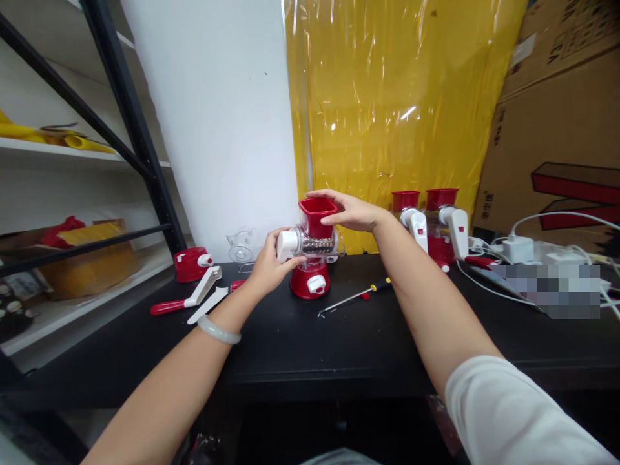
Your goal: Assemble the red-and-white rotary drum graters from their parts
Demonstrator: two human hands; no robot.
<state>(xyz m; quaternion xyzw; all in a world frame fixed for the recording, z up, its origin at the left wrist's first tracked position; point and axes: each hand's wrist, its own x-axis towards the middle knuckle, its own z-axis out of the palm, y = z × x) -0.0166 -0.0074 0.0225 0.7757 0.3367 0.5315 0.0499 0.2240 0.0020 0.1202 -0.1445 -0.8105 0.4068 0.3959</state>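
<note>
A rotary drum grater [320,247] stands upright on the black table, with a red base, a clear body, a metal drum inside and a red square hopper on top. My left hand [272,261] grips its white drum end at the left side, thumb below the clear body. Around the rim of the red hopper [317,206] my right hand [349,212] is closed from behind and the right. In front of the grater lies a screwdriver [353,297] with a yellow and black handle, beside a small red piece [365,296].
At left are a red base [191,265], white crank handles [203,287] with red grips and a clear grater body [241,248]. Two more graters [442,226] stand at the right rear, near white cables and chargers [518,248]. A black shelf frame [130,123] rises at left.
</note>
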